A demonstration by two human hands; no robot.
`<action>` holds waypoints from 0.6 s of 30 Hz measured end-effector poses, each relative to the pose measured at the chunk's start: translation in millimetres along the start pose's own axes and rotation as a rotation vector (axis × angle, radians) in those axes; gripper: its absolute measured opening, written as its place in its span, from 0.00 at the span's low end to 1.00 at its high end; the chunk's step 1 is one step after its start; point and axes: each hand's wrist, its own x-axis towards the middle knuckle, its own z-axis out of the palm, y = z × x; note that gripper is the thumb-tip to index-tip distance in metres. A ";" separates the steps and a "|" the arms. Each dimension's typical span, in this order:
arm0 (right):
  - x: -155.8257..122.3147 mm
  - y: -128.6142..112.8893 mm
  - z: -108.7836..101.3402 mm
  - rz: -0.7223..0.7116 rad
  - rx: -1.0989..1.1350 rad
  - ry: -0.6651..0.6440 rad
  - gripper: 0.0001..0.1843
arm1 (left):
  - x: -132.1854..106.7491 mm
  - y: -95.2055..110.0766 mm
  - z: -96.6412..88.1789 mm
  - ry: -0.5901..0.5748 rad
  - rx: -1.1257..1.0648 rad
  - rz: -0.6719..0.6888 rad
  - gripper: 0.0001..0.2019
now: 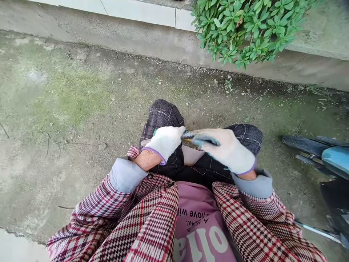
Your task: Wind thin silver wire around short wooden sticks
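My left hand [167, 142], in a white knitted glove with a purple cuff, is closed around a slim object wound with silvery wire [188, 135]. A pale end sticks out on the far left side of that hand. My right hand [229, 147], gloved the same way with a greenish palm, has its fingers curled over the object's right end; they are slightly blurred. Brown-gold material shows below the silvery winding. What the object is cannot be made out. Both hands are above my lap, between my knees. A pale surface [192, 155] shows beneath them.
A low concrete ledge topped with white tiles [141, 11] runs across the far side. A leafy green bush [245, 29] overhangs it. At the right stands a blue and black wheeled vehicle [335, 160], partly cut off. Twigs and small stones lie on the bare ground [81, 109].
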 end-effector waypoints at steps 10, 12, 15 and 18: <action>8.5 38.8 41.0 0.132 0.127 0.058 0.09 | -13.2 -9.3 -7.2 0.229 -0.473 0.183 0.12; -2.2 25.4 47.6 0.052 0.068 -0.024 0.10 | -10.5 -10.2 -7.4 0.249 -0.418 0.104 0.11; -7.4 5.6 33.0 -0.018 -0.035 -0.046 0.11 | -5.8 -5.7 -6.7 0.145 -0.154 -0.006 0.11; 2.2 1.3 6.7 -0.009 -0.124 -0.018 0.12 | -4.6 -0.4 -4.4 0.055 -0.012 -0.018 0.13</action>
